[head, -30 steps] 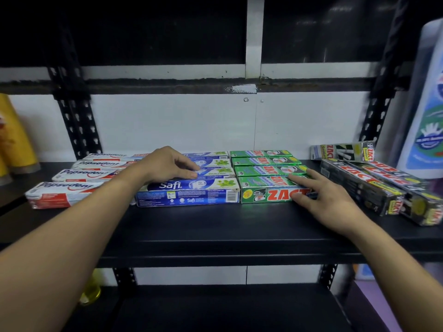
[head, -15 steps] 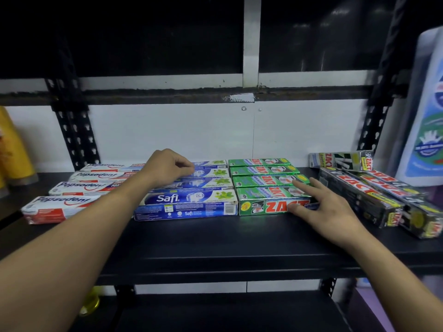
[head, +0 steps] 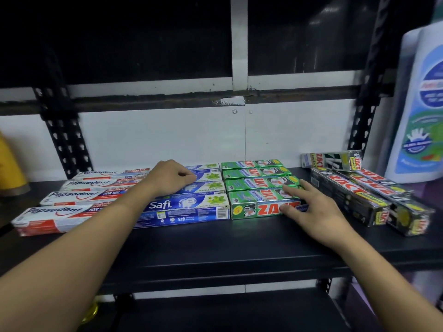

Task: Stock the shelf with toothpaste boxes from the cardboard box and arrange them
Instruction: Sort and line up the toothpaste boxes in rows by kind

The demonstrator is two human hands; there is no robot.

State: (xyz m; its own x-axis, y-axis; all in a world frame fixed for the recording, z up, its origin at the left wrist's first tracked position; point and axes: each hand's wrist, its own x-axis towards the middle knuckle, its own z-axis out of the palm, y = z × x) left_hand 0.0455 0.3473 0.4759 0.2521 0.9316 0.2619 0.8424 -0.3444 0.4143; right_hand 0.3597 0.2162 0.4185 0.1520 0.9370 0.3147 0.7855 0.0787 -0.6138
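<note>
Our left hand (head: 171, 179) curls atop glossy blue cardboard cartons (head: 191, 209), grip unclear; at three o'clock, our straight-fingered right hand (head: 316, 212) presses green rectangular cartons (head: 254, 185).

On the black shelf (head: 215, 240), toothpaste boxes lie flat in groups: white Pepsodent boxes (head: 60, 212) toward 9 o'clock, blue Safi boxes (head: 191, 207) and green Zact boxes (head: 256, 185) mid-frame, and black Zact boxes (head: 347, 195) toward 3 o'clock. The left hand (head: 167, 178) rests with curled fingers on the Safi boxes. The right hand (head: 316, 212) touches the front green box's 3 o'clock end with straight fingers.
</note>
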